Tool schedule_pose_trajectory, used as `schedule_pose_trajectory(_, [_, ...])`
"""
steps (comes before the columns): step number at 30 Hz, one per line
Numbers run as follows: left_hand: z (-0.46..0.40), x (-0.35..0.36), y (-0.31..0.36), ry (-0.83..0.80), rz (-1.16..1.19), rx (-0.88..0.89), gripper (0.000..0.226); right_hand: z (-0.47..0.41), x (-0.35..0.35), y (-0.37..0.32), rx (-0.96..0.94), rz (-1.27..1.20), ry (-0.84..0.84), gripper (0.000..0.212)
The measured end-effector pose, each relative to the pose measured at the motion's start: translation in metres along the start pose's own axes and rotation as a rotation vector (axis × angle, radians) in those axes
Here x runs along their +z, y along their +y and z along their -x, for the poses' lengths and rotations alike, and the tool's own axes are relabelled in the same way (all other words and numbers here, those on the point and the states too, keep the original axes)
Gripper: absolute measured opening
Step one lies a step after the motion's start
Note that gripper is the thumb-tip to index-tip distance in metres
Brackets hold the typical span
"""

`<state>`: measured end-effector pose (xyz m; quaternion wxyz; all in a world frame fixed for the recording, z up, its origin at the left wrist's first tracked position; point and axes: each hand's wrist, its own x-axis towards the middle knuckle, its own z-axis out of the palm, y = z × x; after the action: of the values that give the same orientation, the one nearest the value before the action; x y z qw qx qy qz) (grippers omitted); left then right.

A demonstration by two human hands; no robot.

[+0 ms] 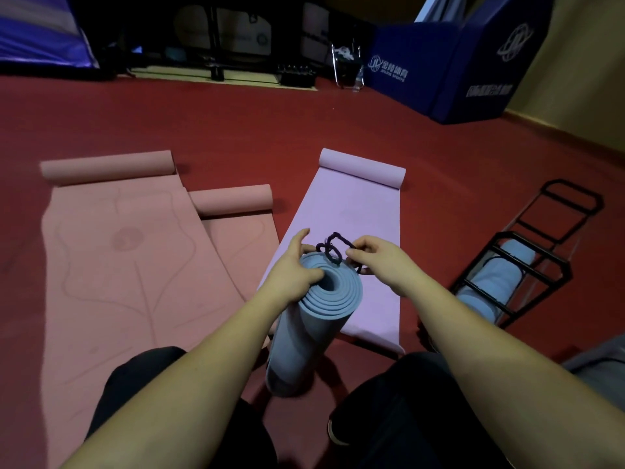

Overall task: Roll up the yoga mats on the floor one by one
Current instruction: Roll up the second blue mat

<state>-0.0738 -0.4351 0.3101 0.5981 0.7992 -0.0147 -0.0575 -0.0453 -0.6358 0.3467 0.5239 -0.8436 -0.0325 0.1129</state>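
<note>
Floor [304, 130]: red, carrying three part-unrolled mats.
Pink mat [111, 265]: largest, at 9 o'clock of the hands; a second pink mat [236, 228] overlaps it.
Lilac mat [355, 225]: at 12 o'clock, its far end curled.
Rack [527, 265]: at 3 o'clock, holding rolled blue mats.
Blue roll [314, 319]: upright between the knees, long axis vertical.
Left hand [291, 269]: nearer, fingers wrapped over the roll's top rim.
Right hand [375, 258]: pinches the dark cord [333, 248] just above the roll, likely about to loop it on.
</note>
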Motion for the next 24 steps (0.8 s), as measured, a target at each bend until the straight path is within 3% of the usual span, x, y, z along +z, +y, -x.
schedule_pose_trajectory(2, [-0.003, -0.004, 0.002, -0.041, -0.111, 0.026, 0.074, 0.0, 0.002, -0.002, -0.048, 0.073, 0.003, 0.004])
schedule_pose_trajectory(5, [-0.006, -0.006, 0.005, 0.001, -0.183, 0.054, 0.037, -0.001, 0.005, -0.005, -0.071, 0.124, 0.0, 0.007])
schedule_pose_trajectory(7, [-0.006, -0.007, 0.006, 0.049, -0.151, 0.038, 0.026, 0.001, 0.005, -0.003, -0.067, 0.109, 0.018, 0.008])
schedule_pose_trajectory(18, [-0.01, -0.022, -0.001, 0.134, -0.117, 0.0, 0.021, 0.047, 0.027, 0.022, -0.087, 0.195, -0.042, 0.016])
schedule_pose_trajectory(24, [-0.013, -0.022, -0.004, 0.17, -0.085, -0.018, 0.011, 0.063, 0.043, 0.022, -0.084, 0.075, 0.0, 0.046])
